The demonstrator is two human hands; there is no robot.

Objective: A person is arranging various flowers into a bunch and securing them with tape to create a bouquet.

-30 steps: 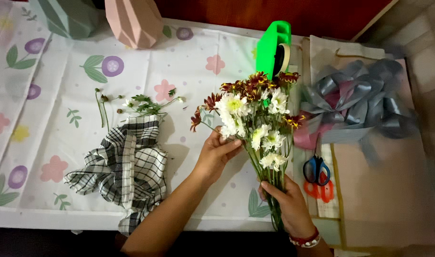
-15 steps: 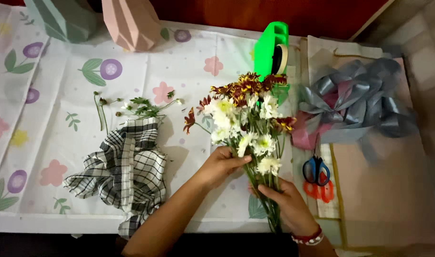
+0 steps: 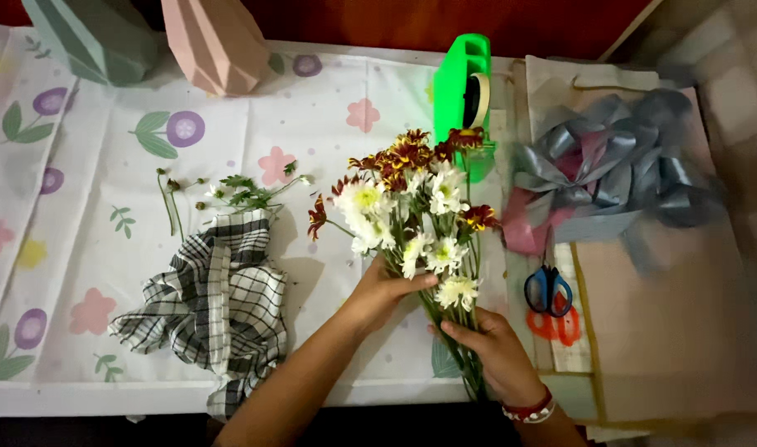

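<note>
A bunch of white and dark red-orange flowers (image 3: 412,207) is held above the table. My right hand (image 3: 498,352) grips the green stems low down, near the table's front edge. My left hand (image 3: 387,285) closes around the stems higher up, just under the white blooms. A red and white bracelet sits on my right wrist.
A floral tablecloth (image 3: 81,240) covers the table. A black-and-white checked cloth (image 3: 213,306) lies left, with cut stems and leaves (image 3: 229,194) above it. A green tape dispenser (image 3: 465,91), grey ribbons (image 3: 618,178), blue and orange scissors (image 3: 548,294), and pink (image 3: 217,45) and green (image 3: 89,37) vases surround.
The bunch has shifted slightly left and down toward me. My left hand slid down from the blooms onto the upper stems. My right hand stays on the lower stems.
</note>
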